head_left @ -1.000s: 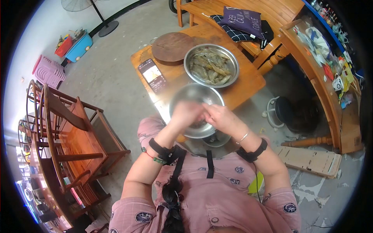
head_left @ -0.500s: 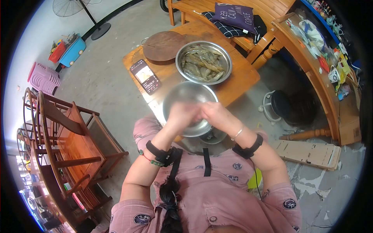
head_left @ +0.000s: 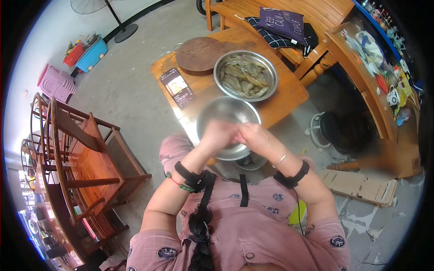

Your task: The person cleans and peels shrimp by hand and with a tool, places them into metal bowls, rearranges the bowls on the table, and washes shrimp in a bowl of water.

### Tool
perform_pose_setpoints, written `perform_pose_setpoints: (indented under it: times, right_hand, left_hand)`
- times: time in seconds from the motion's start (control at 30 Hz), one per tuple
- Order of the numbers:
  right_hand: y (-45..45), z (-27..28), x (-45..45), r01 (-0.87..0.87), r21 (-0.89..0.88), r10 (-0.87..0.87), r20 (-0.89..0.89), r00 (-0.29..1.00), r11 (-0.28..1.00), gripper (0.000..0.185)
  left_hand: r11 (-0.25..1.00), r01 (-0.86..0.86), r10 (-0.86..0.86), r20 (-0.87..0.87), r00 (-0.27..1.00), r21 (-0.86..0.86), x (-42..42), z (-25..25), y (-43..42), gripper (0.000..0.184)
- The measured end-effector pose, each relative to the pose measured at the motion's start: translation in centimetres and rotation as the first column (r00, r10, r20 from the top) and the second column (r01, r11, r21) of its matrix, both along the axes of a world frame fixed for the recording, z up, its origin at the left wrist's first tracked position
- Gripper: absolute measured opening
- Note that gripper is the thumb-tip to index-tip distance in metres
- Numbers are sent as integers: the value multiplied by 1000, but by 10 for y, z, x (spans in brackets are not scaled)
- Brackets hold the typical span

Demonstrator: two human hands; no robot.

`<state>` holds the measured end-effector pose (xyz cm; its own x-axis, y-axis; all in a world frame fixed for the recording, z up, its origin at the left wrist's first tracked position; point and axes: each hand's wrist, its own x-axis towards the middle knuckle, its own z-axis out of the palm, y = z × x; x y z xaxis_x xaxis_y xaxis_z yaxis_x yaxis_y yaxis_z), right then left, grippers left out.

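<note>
My left hand (head_left: 218, 134) and my right hand (head_left: 253, 136) meet above the near half of a steel bowl (head_left: 209, 110). The fingers of both are drawn together, the left ones blurred by motion. Whatever is pinched between them is hidden. Behind this bowl, a second steel bowl (head_left: 274, 91) holds a heap of raw grey-green shrimp (head_left: 244, 74). To its left lies a round wooden chopping board (head_left: 200, 55), with a phone (head_left: 176, 87) in front of it, screen lit.
Everything stands on a low wooden table (head_left: 289, 97). A wooden bench with a purple cushion (head_left: 281, 23) is behind it. A black-seated stool (head_left: 332, 126) and a flat cardboard piece (head_left: 359, 186) are at right; wooden chairs (head_left: 90, 156) stand at left.
The whole view has shifted slightly, so things sit a little further right. My hands stay together over the bowl. A blurred patch now shows near the cardboard box at right.
</note>
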<state>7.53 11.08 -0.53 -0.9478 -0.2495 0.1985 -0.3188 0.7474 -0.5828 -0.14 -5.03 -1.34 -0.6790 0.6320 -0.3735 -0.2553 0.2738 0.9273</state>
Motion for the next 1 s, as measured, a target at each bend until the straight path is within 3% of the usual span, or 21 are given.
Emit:
perform_pose_setpoints:
  times: [0.37,0.53,0.6,0.7,1.0]
  right_hand:
    - [1,-1,1,34,-7,-35,-49,998,999,17]
    - [1,4,-1,96,-179,-106,-44,993,979,14]
    - [1,7,0,119,-175,-127,-37,991,977,16]
    - [5,8,-1,132,-139,-141,-62,988,981,18]
    - [2,7,1,158,-79,-164,-69,984,984,22]
  left_hand:
    - [1000,-27,26,71,997,6,0,-10,3,14]
    - [997,-60,52,182,982,41,0,-5,0,13]
    - [975,-172,137,228,964,142,-1,-4,2,10]
    - [966,-205,156,283,946,154,0,7,2,10]
    - [976,-137,93,252,963,166,-2,-1,2,12]
